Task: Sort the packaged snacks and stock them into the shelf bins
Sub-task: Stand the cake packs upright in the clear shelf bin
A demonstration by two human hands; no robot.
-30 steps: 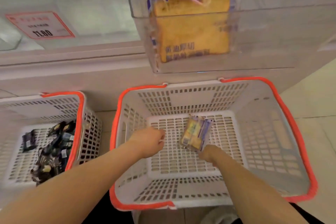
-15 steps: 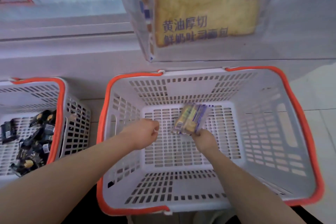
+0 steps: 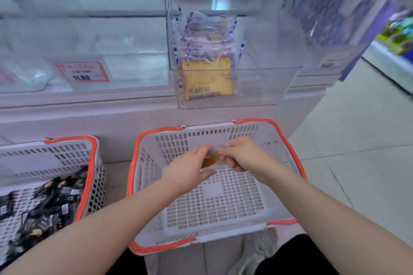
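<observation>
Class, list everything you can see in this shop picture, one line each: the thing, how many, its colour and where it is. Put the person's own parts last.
Toast packet: one, golden in clear wrap, held between both hands above the middle basket.
Middle basket: one, white with orange rim, on the floor below the clear bin; nothing else seen in it.
Left basket: one, white with orange rim, on the floor at left.
Dark snack packets: many, black, in the left basket.
Clear bin: one, transparent, on the shelf front.
Bagged toast: several, golden, upright in the clear bin.
Price tag: one, red and white, left of the bin.
Left hand: one, pinching the packet.
Right hand: one, pinching the packet.
</observation>
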